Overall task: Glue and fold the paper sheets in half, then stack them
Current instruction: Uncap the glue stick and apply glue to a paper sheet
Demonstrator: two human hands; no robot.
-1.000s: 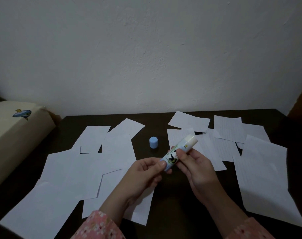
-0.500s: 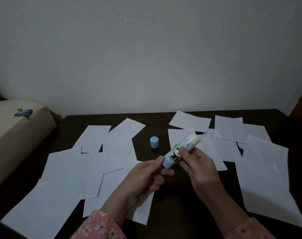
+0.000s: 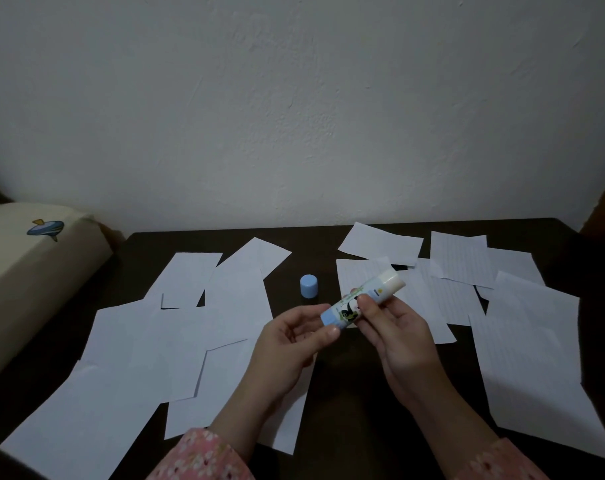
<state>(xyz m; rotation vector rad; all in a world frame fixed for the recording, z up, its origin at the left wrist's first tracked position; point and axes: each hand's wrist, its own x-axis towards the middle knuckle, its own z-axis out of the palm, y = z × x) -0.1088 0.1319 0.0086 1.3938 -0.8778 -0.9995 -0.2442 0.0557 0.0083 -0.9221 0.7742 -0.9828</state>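
Far left, a cream cushion point(image 3: 34, 268) beside the worktop point(image 3: 346, 403), out of play. Next along, plain paper sheets point(image 3: 148, 344) fanned flat and overlapping on the dark surface, none folded, no stack begun. Thin, floppy stuff by the look of it: likely to slide on a smooth top and crease at a touch, so best pinned flat with a palm and lifted by an edge or corner.

Centre now: blue cap point(image 3: 308, 286) standing alone on the worktop, off the tube. Just right of it, glue stick point(image 3: 361, 303) held above the surface between both hands. Left hand point(image 3: 287, 348) pinching the blue base end, fingers point(image 3: 330, 332) curled closed around it, perhaps twisting the paste up. Right hand point(image 3: 394, 334) wrapped on the middle of the barrel, thumb over the label, closed on it too. Light, rigid, smooth plastic; a grip round the barrel looks the sound one, clear of the tacky tip.

Long axis slanting from lower left to upper right, exposed pale tip aimed up and away toward the far right.

Further right, lined sheets point(image 3: 522, 344) spread loose, overlapping, waiting for glue.
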